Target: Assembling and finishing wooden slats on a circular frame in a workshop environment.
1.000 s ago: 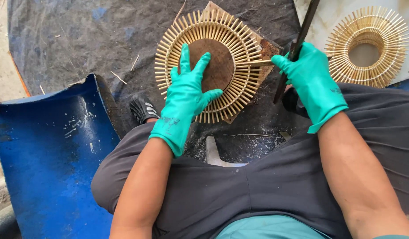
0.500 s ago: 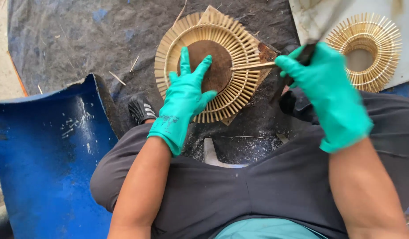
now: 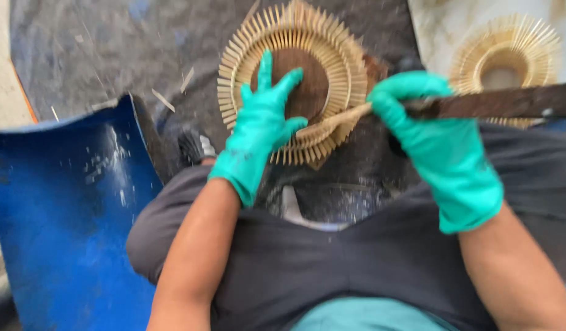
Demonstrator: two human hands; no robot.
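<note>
Now the right hand (image 3: 439,147) has swung its dark blade (image 3: 497,103) flat, fingers wrapped tight round it, the tip meeting a bamboo strip (image 3: 338,121) at the round bamboo piece (image 3: 293,83); the left hand (image 3: 261,132) stays splayed on that piece, pinning it; trimming looks underway.

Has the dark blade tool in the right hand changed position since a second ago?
Yes. The dark blade stood nearly upright beside the slatted ring; now it lies roughly level, extending rightward from the right hand across the second ring.
</note>
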